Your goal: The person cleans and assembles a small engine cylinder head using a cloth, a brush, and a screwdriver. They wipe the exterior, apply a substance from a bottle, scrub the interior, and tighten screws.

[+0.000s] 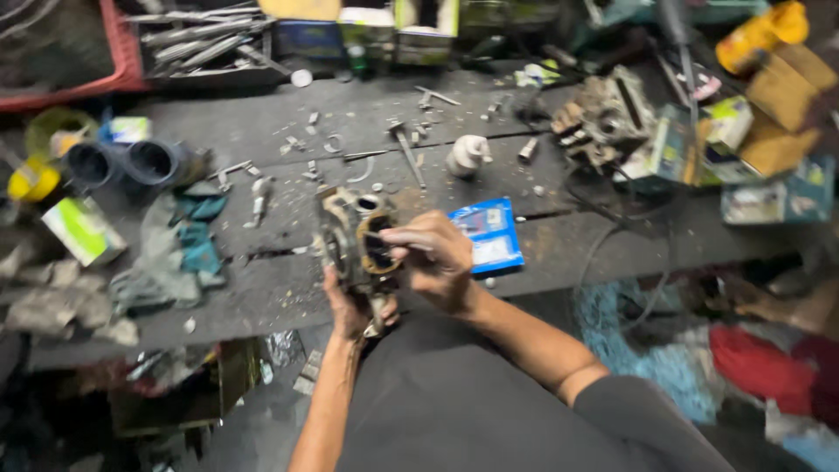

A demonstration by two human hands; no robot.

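A red plastic crate [118,61] sits at the far left corner of a dark, grimy wooden bench [262,288] strewn with small metal parts, beside two black rubber sleeves [131,163] and crumpled grey and teal rags [179,249]. At centre, above the bench's near edge, the person's left hand [350,310] is wrapped from below around a dirty grey metal carburettor body [354,238], while the right hand [437,258] curls over its side, fingers pressed to a tan gasket [377,249]. Just right lies a blue flat packet [489,234]; farther right, another greasy engine part [603,118], black cables [612,236], cardboard boxes [778,105] and a yellow bottle [760,35] crowd the dim workshop.
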